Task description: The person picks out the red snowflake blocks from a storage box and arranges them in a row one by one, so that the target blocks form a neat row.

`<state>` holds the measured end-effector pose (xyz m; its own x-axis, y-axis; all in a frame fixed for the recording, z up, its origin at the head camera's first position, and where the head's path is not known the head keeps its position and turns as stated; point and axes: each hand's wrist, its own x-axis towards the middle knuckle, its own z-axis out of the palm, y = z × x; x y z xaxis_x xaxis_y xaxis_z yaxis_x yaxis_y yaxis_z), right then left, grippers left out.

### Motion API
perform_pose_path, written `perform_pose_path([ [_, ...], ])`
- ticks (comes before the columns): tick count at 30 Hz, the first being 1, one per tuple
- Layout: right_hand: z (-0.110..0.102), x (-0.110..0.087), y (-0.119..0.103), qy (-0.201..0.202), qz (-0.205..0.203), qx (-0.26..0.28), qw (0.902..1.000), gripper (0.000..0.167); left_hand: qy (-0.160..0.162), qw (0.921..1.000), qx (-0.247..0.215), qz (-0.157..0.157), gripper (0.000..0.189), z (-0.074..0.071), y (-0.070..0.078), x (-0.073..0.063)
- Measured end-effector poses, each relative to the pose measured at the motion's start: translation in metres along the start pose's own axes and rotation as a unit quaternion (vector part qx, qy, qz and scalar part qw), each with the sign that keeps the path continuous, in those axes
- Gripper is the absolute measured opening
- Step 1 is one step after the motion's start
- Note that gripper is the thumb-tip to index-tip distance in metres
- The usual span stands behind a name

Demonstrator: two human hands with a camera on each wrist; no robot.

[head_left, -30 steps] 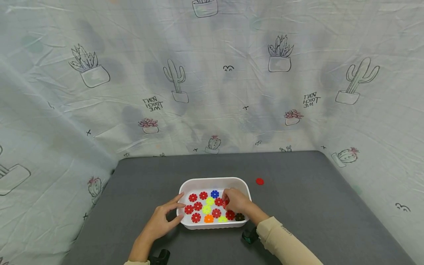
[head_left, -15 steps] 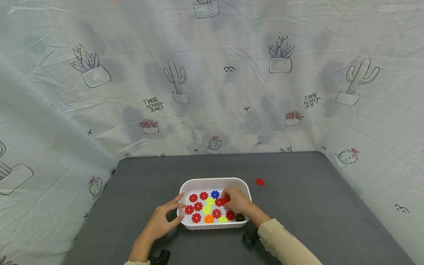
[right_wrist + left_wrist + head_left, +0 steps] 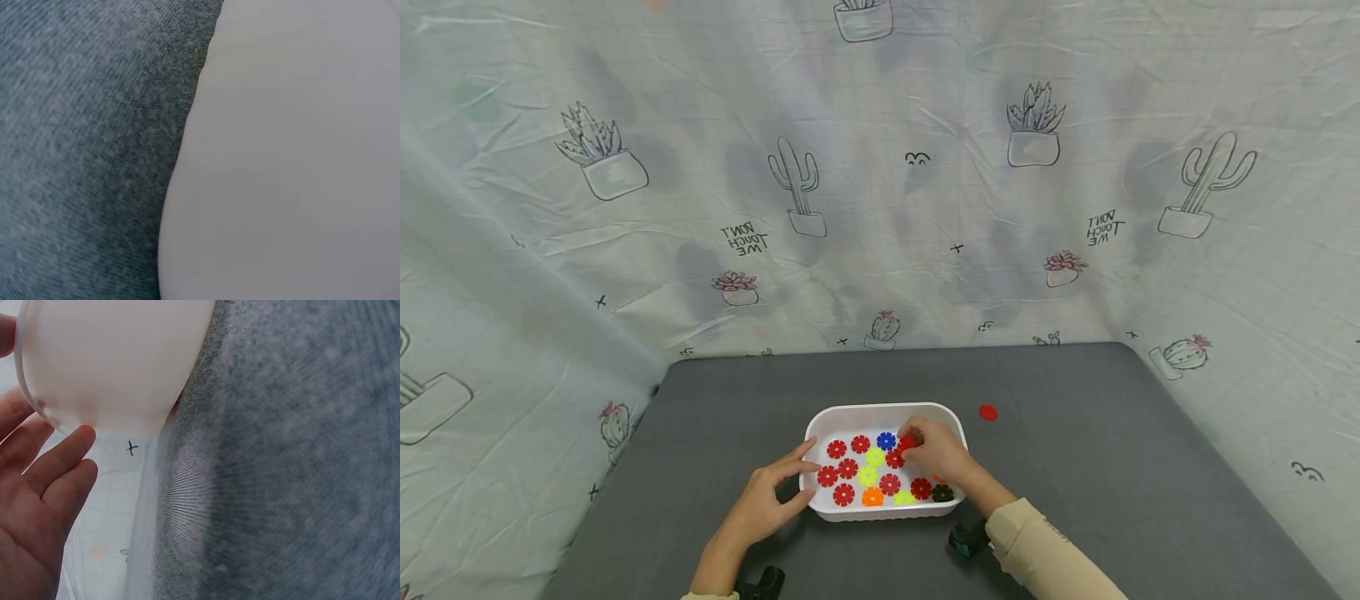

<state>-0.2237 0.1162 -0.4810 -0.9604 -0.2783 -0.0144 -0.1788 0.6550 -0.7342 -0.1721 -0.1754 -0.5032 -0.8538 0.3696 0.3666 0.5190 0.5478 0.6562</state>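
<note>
In the head view a white plastic tray (image 3: 880,408) holds several flat, notched plastic discs, mostly red, such as one red disc (image 3: 844,495). My right hand (image 3: 940,450) reaches over the tray's right side and pinches a red notched disc (image 3: 908,442) between fingers and thumb. Right beside that lies a blue disc (image 3: 886,441). My left hand (image 3: 767,500) rests at the tray's left end, fingers spread and loosely bent along the rim. In the left wrist view, fingers (image 3: 69,453) touch the tray's outer wall (image 3: 119,362). Only tray wall (image 3: 281,162) and tabletop fill the right wrist view.
A lone red disc (image 3: 988,412) lies on the grey tabletop (image 3: 1075,467) beyond the tray's right end. Yellow discs (image 3: 868,476), an orange disc (image 3: 872,497) and a black disc (image 3: 942,493) lie in the tray. A cactus-print cloth (image 3: 880,275) hangs behind.
My right hand has lifted the red disc slightly and shifted its fingers toward the tray's back. Part of an orange disc now shows below that hand. The left hand has stayed put.
</note>
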Motion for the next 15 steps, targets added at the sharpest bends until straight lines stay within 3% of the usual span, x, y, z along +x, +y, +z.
perform_pose_path([
  [15,-0.005,0.0007,0.0015,0.031,-0.01,0.059,0.9977,0.023,0.003,1.0,0.007,0.002,0.025,0.0011,-0.0019,-0.0001],
])
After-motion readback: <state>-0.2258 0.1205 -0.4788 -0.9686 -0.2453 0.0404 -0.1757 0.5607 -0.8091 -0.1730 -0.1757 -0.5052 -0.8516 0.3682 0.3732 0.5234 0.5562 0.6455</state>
